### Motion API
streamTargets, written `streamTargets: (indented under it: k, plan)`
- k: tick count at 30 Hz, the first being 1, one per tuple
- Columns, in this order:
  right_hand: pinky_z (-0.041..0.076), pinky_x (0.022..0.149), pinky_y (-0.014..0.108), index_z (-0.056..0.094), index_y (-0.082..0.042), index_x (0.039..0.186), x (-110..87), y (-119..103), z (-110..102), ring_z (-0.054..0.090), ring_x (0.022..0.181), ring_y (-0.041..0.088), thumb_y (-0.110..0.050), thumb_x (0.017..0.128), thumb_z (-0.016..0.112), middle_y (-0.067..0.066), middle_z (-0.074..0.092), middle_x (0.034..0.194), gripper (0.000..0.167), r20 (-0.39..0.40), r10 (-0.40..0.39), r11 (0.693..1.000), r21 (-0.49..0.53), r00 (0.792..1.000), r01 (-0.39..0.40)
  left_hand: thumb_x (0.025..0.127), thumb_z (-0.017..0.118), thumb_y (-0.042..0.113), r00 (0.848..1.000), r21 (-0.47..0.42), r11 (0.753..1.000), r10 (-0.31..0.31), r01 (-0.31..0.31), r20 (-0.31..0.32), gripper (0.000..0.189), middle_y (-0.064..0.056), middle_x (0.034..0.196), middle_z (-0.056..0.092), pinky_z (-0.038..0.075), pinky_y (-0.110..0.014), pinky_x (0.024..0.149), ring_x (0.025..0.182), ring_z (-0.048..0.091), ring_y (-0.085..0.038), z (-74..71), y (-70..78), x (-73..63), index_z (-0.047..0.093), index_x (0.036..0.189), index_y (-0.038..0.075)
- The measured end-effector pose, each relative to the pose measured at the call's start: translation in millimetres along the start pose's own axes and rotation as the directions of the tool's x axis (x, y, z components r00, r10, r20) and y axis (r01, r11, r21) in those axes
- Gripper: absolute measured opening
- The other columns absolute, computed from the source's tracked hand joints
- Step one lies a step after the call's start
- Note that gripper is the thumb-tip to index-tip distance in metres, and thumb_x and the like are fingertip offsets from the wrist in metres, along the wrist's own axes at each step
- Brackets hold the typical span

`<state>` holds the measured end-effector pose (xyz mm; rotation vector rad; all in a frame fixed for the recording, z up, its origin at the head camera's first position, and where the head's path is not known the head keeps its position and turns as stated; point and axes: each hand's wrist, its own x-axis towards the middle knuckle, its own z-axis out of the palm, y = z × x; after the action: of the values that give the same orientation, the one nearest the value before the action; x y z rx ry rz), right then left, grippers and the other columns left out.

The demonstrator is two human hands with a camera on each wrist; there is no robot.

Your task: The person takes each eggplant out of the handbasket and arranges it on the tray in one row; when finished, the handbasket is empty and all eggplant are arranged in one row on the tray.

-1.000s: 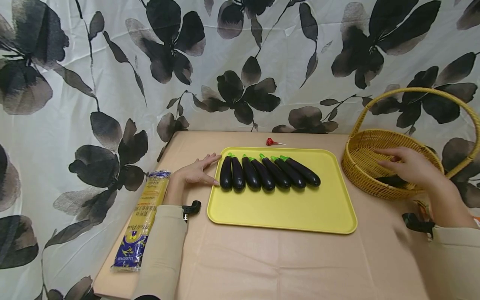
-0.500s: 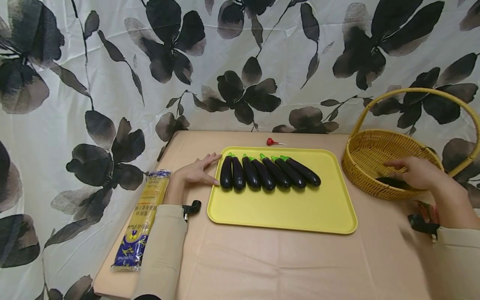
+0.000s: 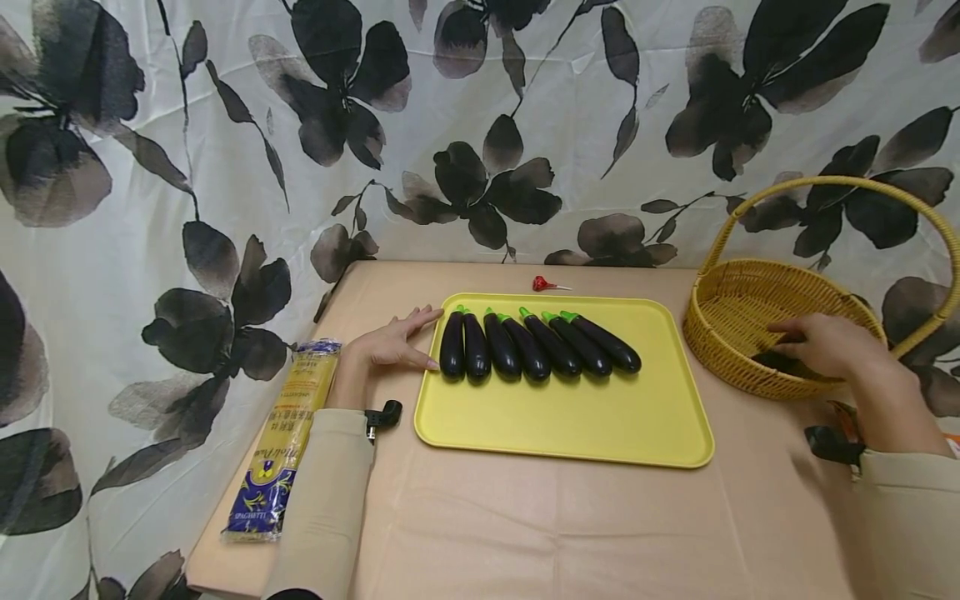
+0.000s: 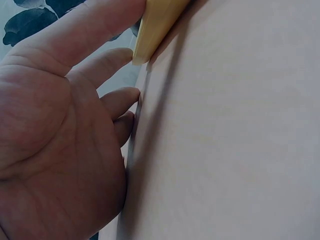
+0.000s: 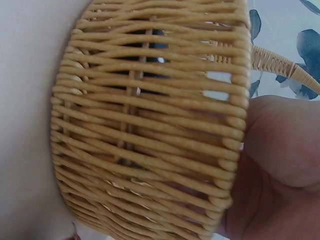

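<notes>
In the head view, several dark, glossy eggplants (image 3: 529, 350) with green stems lie side by side on a yellow tray (image 3: 562, 425). My left hand (image 3: 392, 340) rests at the tray's left edge, fingers extended, thumb and fingertips touching the rim; the left wrist view shows the palm (image 4: 55, 135) beside the tray corner (image 4: 155, 30). Inside the wicker basket (image 3: 742, 371) at the right, my right hand (image 3: 836, 346) reaches down with curled fingers on a dark eggplant (image 3: 776, 362), mostly covered by the hand. From the right wrist, the basket's woven wall (image 5: 150, 115) hides the fingertips.
A yellow and blue packet of spaghetti (image 3: 281, 450) lies along the table's left edge, beside my left forearm. Behind the tray is a small red-handled tool (image 3: 550, 284) with a thin metal tip. The basket's tall handle (image 3: 840, 179) arches over it. A floral curtain hangs behind.
My right hand has lowered into the basket onto the dark eggplant, whose visible part has shifted slightly. My left hand and the tray have stayed put.
</notes>
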<state>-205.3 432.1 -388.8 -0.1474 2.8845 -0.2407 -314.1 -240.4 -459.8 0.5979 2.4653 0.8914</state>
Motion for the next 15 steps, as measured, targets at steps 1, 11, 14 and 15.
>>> streamTargets:
  k: [1,11,14,15]
  plan:
    - [0.042,0.095,0.08,0.055,0.009,0.142,0.6,-1,1,0.051,0.119,0.068,-0.02,0.102,0.064,0.042,0.057,0.133,0.05,-0.009,0.0,1.0,0.004,1.0,0.0,0.075,0.092,0.049,1.0,-0.001,1.0,0.001,-0.001,-0.001,0.116,-0.002,0.177,0.004,-0.014,-0.059,0.129,0.164,-0.009,-0.027,0.0,0.1,-0.1,0.025,0.167,0.029]
    - [0.029,0.105,0.083,0.05,0.006,0.147,9.0,-4,8,0.039,0.129,0.068,-0.029,0.105,0.062,0.044,0.047,0.143,0.056,-0.046,0.038,0.99,0.135,0.998,-0.032,0.074,0.092,0.05,1.0,-0.01,1.0,-0.005,0.005,-0.002,0.117,-0.001,0.177,0.004,-0.014,-0.057,0.13,0.164,-0.01,-0.025,0.3,0.3,0.1,0.025,0.167,0.029]
    - [0.029,0.107,0.083,0.05,0.006,0.148,11.9,-4,9,0.036,0.131,0.068,-0.03,0.106,0.061,0.045,0.044,0.144,0.056,-0.043,0.045,0.986,0.16,0.998,-0.038,0.074,0.092,0.05,1.0,-0.006,1.0,0.006,-0.006,-0.004,0.117,-0.002,0.177,0.005,-0.014,-0.057,0.13,0.164,-0.009,-0.027,0.5,0.2,-0.1,0.025,0.167,0.028]
    - [0.028,0.107,0.083,0.05,0.006,0.148,12.9,-4,10,0.036,0.132,0.068,-0.03,0.106,0.06,0.045,0.044,0.144,0.056,-0.044,0.045,0.985,0.169,0.998,-0.037,0.074,0.092,0.05,1.0,-0.005,1.0,0.009,-0.009,-0.005,0.117,-0.002,0.177,0.005,-0.014,-0.057,0.13,0.164,-0.009,-0.027,0.7,0.0,-0.1,0.025,0.167,0.028]
